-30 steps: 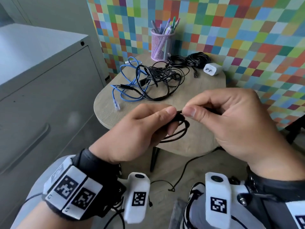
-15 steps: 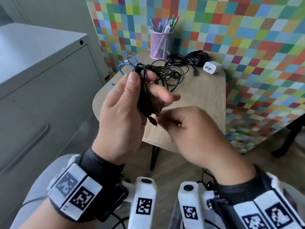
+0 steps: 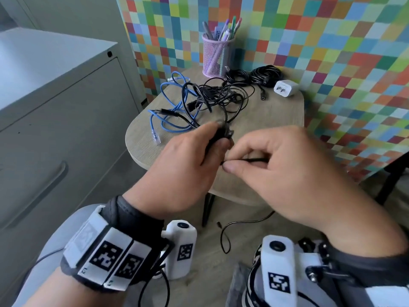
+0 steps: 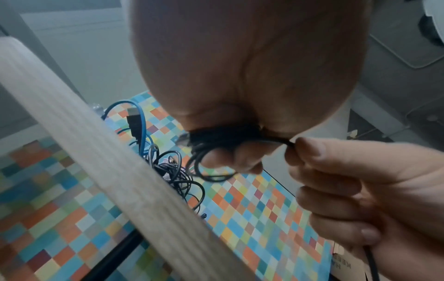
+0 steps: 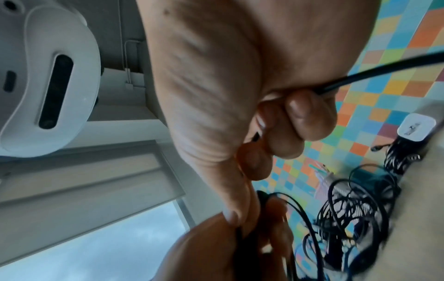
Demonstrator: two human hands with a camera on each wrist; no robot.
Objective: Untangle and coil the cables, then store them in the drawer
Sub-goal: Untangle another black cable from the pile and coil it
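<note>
My left hand [image 3: 190, 156] grips the half-wound black cable [image 4: 211, 150] as a small coil, in the air over the near table edge. My right hand [image 3: 272, 171], just beside it, pinches the free run of that cable. I judge it light, limp and springy, so I hold the coil where the loops cross. Beyond both hands lies the tangle [image 3: 212, 98]; further off a mesh cup [image 3: 218, 56] holds pens. The cabinet [image 3: 55, 120] to my left is shut.
</note>
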